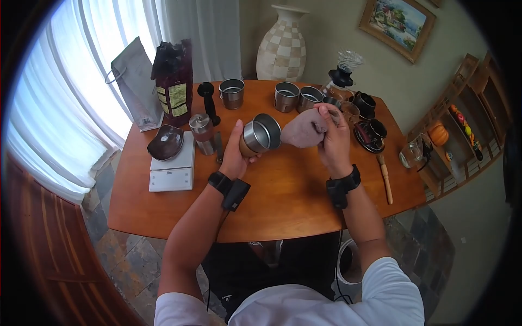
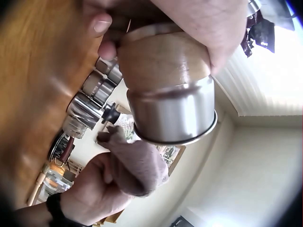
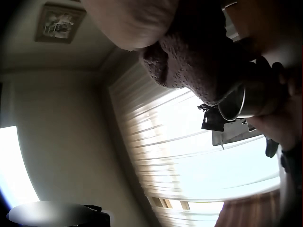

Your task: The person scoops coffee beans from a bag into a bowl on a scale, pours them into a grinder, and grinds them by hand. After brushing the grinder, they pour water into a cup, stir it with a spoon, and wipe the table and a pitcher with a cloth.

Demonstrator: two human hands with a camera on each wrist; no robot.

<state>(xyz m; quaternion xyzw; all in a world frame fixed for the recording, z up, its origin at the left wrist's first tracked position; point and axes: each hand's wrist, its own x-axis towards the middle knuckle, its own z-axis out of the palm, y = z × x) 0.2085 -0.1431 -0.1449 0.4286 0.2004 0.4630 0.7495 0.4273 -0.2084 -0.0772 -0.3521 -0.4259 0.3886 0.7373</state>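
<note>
My left hand [image 1: 234,155] grips a steel cup [image 1: 263,132] by the wooden band round its lower part. The cup is tilted, its mouth turned toward the right hand, and bare metal shows inside. In the left wrist view the wooden band [image 2: 163,61] lies under the fingers, with the shiny rim away from the palm. My right hand [image 1: 337,142] holds a bunched mauve cloth [image 1: 304,130] between thumb and fingers, just beside the cup's mouth. The right wrist view shows the cloth [image 3: 194,56] dark against the window, overlapping the cup's rim.
On the left stand a white scale [image 1: 173,176] with a dark dish [image 1: 166,142], a hand grinder [image 1: 203,135] and coffee bags [image 1: 175,89]. Metal cups [image 1: 286,98] and a glass brewer [image 1: 333,89] line the back. A brush [image 1: 385,176] and glass pitcher [image 1: 411,155] lie right.
</note>
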